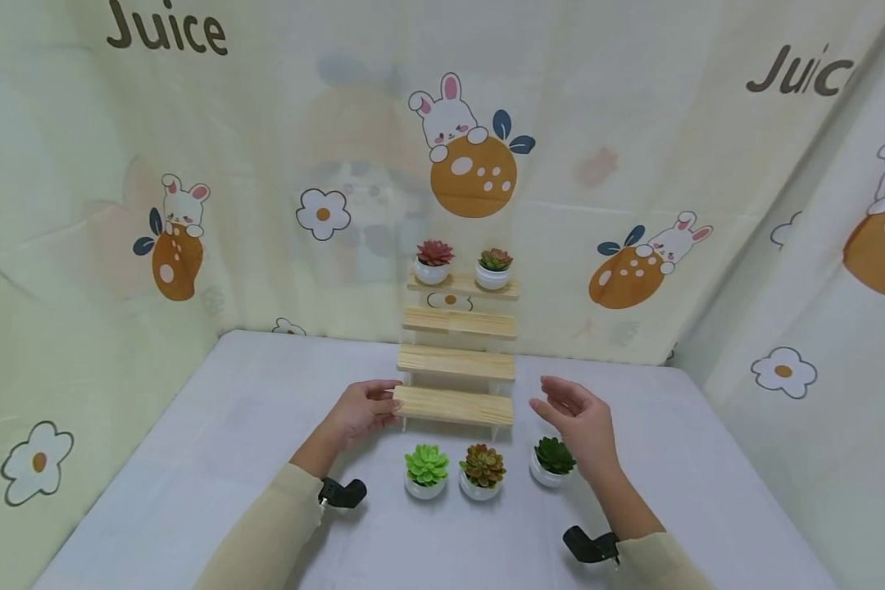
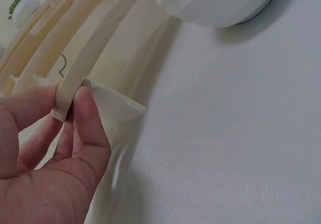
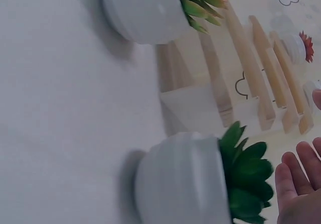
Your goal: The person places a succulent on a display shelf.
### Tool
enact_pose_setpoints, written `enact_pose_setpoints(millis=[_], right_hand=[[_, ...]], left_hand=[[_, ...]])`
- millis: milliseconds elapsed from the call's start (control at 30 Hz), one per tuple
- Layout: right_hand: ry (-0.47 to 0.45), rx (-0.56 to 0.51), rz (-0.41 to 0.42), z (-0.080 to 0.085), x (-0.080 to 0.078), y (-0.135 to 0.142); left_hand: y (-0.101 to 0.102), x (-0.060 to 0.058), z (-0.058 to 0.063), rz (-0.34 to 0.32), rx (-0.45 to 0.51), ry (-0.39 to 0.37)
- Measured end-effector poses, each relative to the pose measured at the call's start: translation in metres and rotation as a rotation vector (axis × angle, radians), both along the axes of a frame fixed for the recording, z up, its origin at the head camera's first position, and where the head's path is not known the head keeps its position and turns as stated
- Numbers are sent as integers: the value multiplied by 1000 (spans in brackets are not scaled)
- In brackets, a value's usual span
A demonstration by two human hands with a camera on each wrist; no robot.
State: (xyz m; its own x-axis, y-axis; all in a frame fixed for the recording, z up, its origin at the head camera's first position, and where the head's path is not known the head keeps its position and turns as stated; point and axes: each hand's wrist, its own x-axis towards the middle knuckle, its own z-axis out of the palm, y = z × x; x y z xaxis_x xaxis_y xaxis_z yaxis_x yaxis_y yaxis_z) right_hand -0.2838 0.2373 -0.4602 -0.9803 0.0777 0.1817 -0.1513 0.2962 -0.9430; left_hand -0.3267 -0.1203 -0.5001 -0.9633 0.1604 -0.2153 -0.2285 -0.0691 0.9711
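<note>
A tiered wooden stand (image 1: 453, 405) with four steps stands near the back of the table. My left hand (image 1: 361, 410) holds the left end of its lowest step; the left wrist view shows thumb and fingers pinching the board (image 2: 83, 66). My right hand (image 1: 581, 422) hovers to the right of the stand, fingers loosely bent and holding nothing. Just below it sits a dark green succulent (image 1: 553, 456) in a white pot (image 3: 185, 179). In front of the stand are a bright green succulent (image 1: 426, 465) and a reddish-brown succulent (image 1: 483, 467), both in white pots.
On the top step stand a red succulent (image 1: 433, 254) and a green-red succulent (image 1: 495, 260) in white pots. A printed curtain (image 1: 265, 123) hangs behind and along the sides of the white table (image 1: 192, 475).
</note>
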Motion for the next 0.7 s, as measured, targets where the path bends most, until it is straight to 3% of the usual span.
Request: enact_pose_setpoints(millis=[400,700], right_hand=[[-47,26,-1,-16,27,10],[-145,51,2,-26,39,18]], left_hand=[[0,1,1,-2,9,13],[-1,1,-2,1,12,18]])
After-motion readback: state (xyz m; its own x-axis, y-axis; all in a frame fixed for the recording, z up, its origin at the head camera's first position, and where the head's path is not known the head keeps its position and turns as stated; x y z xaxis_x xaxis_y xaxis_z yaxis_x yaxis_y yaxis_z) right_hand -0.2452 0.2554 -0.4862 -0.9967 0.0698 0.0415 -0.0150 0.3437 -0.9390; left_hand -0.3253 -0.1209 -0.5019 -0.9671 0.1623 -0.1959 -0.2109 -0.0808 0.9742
